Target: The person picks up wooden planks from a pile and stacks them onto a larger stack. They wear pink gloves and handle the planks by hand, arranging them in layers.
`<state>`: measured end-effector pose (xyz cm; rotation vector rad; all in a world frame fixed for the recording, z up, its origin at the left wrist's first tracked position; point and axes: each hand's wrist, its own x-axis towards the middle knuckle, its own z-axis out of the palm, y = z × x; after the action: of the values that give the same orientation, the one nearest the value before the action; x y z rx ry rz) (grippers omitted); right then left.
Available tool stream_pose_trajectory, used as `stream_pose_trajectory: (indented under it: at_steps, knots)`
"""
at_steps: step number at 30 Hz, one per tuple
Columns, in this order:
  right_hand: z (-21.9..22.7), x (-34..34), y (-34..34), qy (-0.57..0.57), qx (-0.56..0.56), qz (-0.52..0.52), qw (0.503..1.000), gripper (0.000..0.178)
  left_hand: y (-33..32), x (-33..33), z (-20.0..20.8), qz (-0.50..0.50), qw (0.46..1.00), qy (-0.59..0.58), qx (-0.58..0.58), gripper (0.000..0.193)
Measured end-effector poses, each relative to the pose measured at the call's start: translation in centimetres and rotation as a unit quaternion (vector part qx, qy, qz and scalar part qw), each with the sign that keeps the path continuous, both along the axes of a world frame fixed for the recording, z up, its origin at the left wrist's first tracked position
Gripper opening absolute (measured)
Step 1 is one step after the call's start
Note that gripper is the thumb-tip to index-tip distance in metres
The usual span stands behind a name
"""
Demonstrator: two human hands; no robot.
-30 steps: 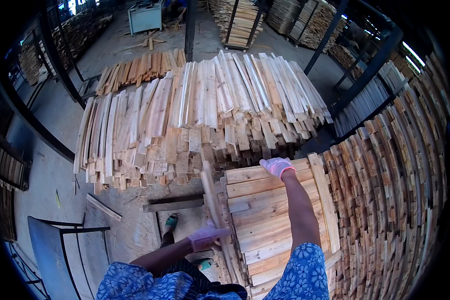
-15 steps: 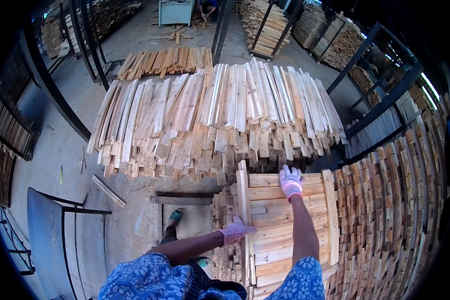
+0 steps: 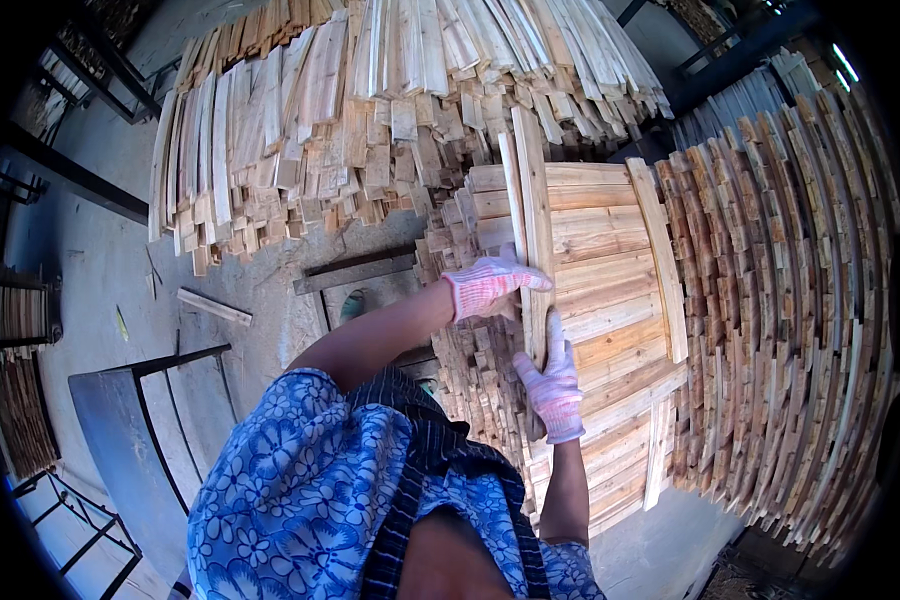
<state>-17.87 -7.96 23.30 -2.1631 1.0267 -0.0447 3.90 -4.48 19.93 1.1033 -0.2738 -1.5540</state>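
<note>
My left hand [image 3: 492,285], in a pink-and-white knit glove, grips a long narrow wooden strip [image 3: 536,215] about its middle, fingers lying over the top. Nearer to me, my gloved right hand [image 3: 553,388] holds the same strip between thumb and fingers. A second thin strip [image 3: 511,185] lies close along its left side. Beneath them is a layer of pale boards [image 3: 600,235] laid crosswise, side by side, on a stack. Another strip [image 3: 656,255] runs lengthwise over the boards' right ends. The undersides of my fingers are hidden.
A wide pile of loose slats [image 3: 300,130] stands beyond the stack. Tall rows of stacked wood [image 3: 780,330] rise close on the right. To the left are a dark metal-framed panel [image 3: 120,425] and a stray slat [image 3: 215,306] on the floor.
My right hand has come back from the far end of the boards to the strip near my left hand. Both hands now hold that strip. The view has tilted down toward me.
</note>
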Motion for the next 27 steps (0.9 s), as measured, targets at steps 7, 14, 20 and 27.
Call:
stream_pose_trajectory:
  at_steps: [7,14,20,27]
  knots:
    - [-7.8,-2.2,-5.6,0.14,-0.278,0.044,0.949,0.076,-0.9,-5.1,-3.9,-0.151,0.866,-0.475,-0.036,0.075]
    - [-7.5,-3.3,-4.9,0.091,-0.258,0.081,0.958,0.075,5.9,-6.4,-8.9,-0.106,0.875,-0.471,-0.046,0.057]
    - [-7.8,-4.8,-4.4,0.105,-0.232,0.047,0.966,0.077,12.0,-2.6,-10.8,-0.04,0.872,-0.488,-0.012,0.056]
    - [-3.1,13.0,3.5,0.154,-0.218,0.165,0.949,0.055,30.3,16.8,-21.6,0.286,0.843,-0.368,0.268,0.054]
